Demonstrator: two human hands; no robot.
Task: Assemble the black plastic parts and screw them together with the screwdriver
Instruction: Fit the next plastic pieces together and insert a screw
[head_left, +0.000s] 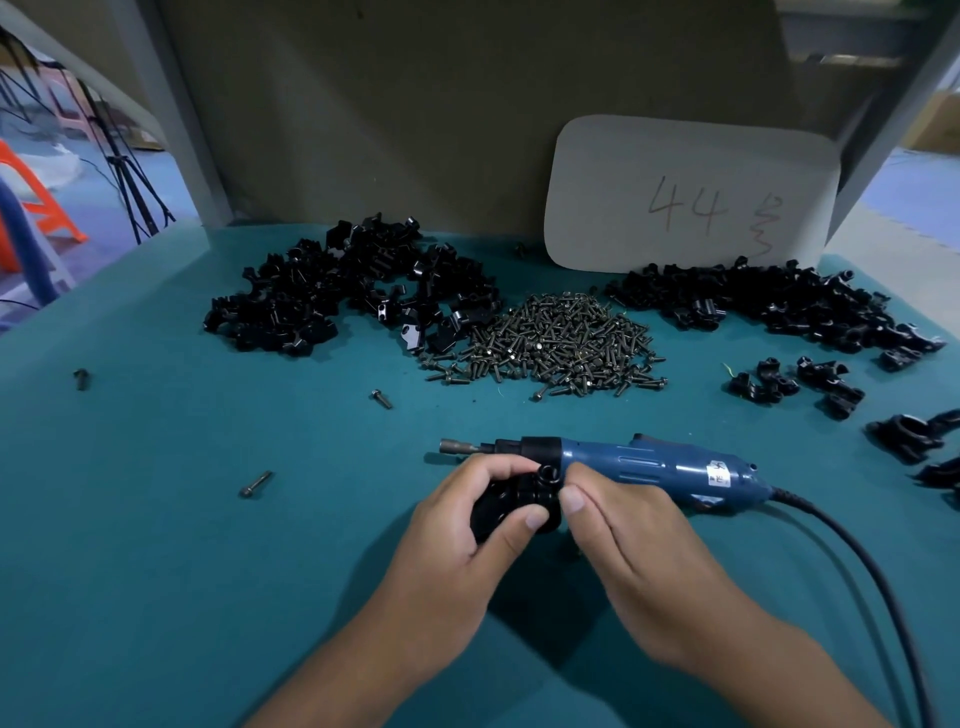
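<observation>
Here, both hands meet over the tabletop (156, 519): the left hand (462, 525) curls its fingers round a black part (511, 506), and the right hand (618, 525) pinches the same part from its side. Just behind them lies the screwdriver (639, 465). Farther back sit screws (556, 338) between two piles of parts (337, 291).

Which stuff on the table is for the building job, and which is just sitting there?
For the job: black plastic parts held by left hand and right hand; blue electric screwdriver; screw pile; two black part piles.

Just there: white card marked 44; tripod.
</observation>
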